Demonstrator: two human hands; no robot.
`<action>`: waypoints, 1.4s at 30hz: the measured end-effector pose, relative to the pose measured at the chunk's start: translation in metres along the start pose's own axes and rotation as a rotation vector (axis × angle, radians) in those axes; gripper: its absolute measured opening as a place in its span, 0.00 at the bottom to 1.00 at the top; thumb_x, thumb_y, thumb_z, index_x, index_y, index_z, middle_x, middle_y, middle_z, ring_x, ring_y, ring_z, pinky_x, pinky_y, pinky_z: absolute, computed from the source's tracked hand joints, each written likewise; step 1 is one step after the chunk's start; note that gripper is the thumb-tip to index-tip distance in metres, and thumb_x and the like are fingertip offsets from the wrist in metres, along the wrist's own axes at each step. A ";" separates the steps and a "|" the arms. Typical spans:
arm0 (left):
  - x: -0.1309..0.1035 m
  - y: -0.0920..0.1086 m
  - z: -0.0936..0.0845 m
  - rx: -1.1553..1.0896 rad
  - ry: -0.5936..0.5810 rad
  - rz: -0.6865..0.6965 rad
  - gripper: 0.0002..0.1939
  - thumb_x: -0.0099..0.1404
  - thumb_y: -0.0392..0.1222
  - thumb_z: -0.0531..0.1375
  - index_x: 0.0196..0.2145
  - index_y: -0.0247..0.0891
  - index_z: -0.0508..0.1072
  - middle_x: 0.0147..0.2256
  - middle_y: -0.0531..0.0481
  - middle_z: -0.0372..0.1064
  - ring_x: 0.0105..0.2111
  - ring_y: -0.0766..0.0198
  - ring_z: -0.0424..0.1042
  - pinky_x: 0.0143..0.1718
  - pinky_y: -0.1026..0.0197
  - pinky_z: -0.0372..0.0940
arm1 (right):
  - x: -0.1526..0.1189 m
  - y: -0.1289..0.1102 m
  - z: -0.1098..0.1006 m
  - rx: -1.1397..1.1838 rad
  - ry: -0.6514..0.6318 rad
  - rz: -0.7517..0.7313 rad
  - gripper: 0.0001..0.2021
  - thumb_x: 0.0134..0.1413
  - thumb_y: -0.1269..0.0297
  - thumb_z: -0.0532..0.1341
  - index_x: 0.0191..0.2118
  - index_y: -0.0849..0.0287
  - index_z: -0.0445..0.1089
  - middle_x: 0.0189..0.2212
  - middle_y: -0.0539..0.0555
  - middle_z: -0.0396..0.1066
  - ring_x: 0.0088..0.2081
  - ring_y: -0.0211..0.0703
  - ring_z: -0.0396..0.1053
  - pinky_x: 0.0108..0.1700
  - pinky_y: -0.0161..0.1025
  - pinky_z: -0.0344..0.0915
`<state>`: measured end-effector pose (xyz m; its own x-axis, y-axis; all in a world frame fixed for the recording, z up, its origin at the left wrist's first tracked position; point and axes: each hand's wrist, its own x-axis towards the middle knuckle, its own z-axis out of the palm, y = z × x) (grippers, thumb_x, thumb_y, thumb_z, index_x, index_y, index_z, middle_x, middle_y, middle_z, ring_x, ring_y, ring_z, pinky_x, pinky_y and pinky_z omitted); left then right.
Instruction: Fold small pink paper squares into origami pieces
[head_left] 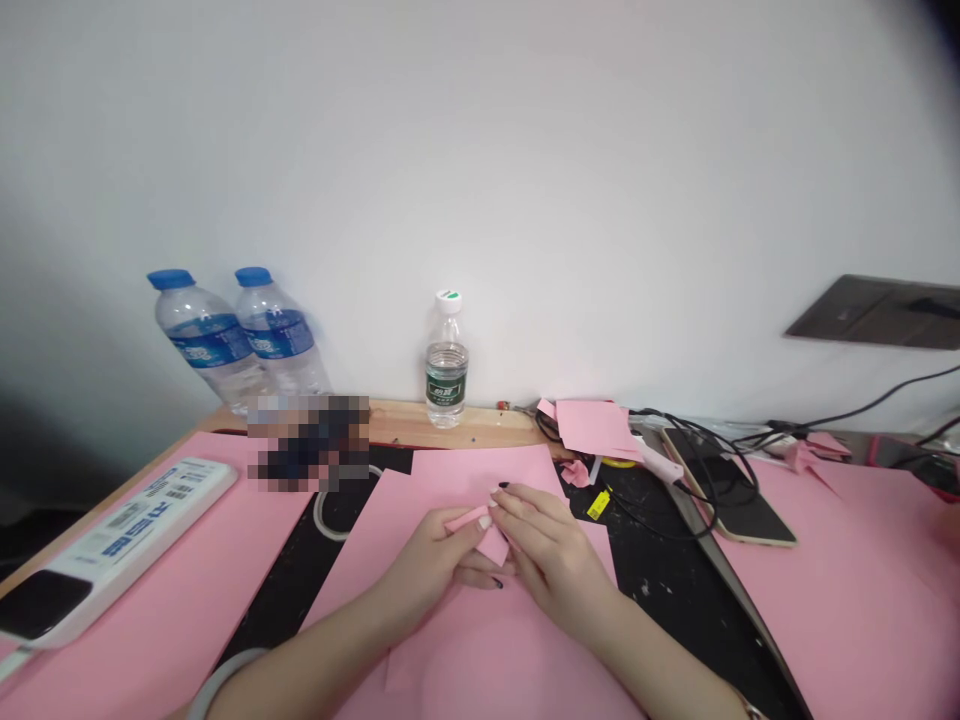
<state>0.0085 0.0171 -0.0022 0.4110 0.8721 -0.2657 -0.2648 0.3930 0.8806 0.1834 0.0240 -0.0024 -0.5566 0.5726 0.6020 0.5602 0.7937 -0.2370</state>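
Observation:
Between my two hands is a small folded piece of pink paper [493, 545]. My left hand [431, 560] grips its left side, thumb on top and fingers underneath. Over the right side lies my right hand [551, 550], its fingers closed together and pressing on the paper near the left thumb. Part of the folded paper is hidden by the fingers. Below both hands, large pink paper sheets [465, 660] cover a black mat [660, 590].
Two large bottles [206, 340] and a small water bottle [448, 365] stand by the wall. At left lies a white device [127, 545] with a dark screen, near a tape roll [330, 515]. Cables [709, 490], a phone [735, 490] and pink scraps [596, 428] lie at right.

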 end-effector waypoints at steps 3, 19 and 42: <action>0.002 -0.002 -0.002 -0.057 0.047 -0.009 0.15 0.59 0.46 0.61 0.40 0.32 0.72 0.33 0.43 0.76 0.29 0.56 0.77 0.33 0.58 0.70 | 0.001 -0.001 -0.004 0.016 -0.108 0.022 0.23 0.52 0.79 0.51 0.54 0.64 0.65 0.52 0.60 0.68 0.55 0.52 0.62 0.53 0.51 0.64; 0.006 -0.001 -0.004 -0.222 0.088 -0.024 0.13 0.57 0.45 0.63 0.38 0.34 0.72 0.34 0.47 0.73 0.27 0.57 0.77 0.33 0.53 0.71 | 0.002 0.001 -0.006 0.001 -0.272 0.043 0.29 0.52 0.78 0.49 0.62 0.64 0.55 0.61 0.59 0.57 0.61 0.53 0.51 0.59 0.54 0.56; 0.004 -0.003 -0.005 -0.130 0.041 0.077 0.18 0.57 0.41 0.64 0.45 0.34 0.72 0.39 0.40 0.75 0.37 0.54 0.75 0.41 0.50 0.69 | -0.002 -0.005 -0.004 0.237 -0.032 0.300 0.25 0.54 0.74 0.51 0.58 0.59 0.56 0.61 0.60 0.54 0.62 0.53 0.49 0.59 0.52 0.53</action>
<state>0.0067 0.0211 -0.0076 0.3500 0.9113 -0.2169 -0.4061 0.3563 0.8415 0.1845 0.0184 0.0011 -0.4105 0.7895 0.4562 0.5459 0.6135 -0.5706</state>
